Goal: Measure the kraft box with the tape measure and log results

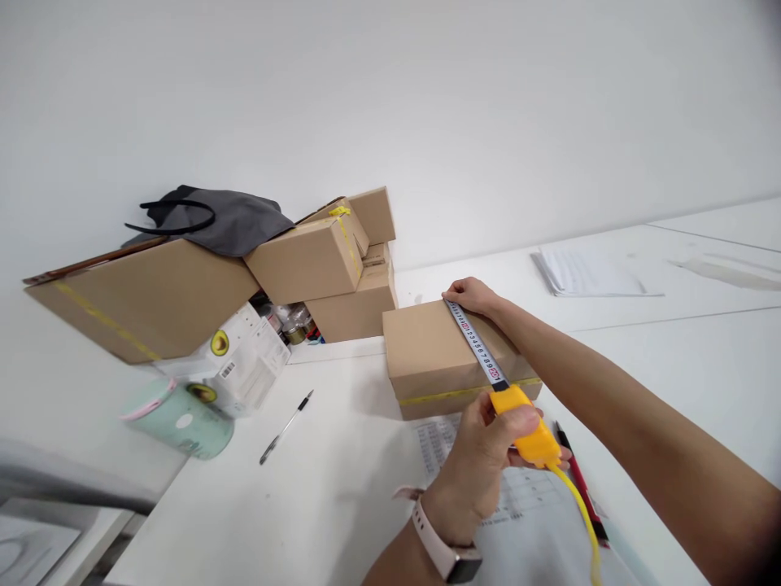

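A small cardboard box (430, 350) with a yellow tape band lies on the white table (329, 480). My left hand (488, 456), with a watch on the wrist, grips a yellow tape measure case (530, 427) at the box's near edge. Its white blade (476, 342) runs across the box top. My right hand (473, 295) pinches the blade's end down on the box's far top edge.
A printed sheet (525, 496) and a red-and-black pen (579, 480) lie under my hands. A black pen (286, 426) lies left of the box. Stacked cardboard boxes (323, 260), a grey bag (220, 216), a white package (244, 358) and a mint cylinder (180, 419) crowd the left. Papers (586, 273) lie far right.
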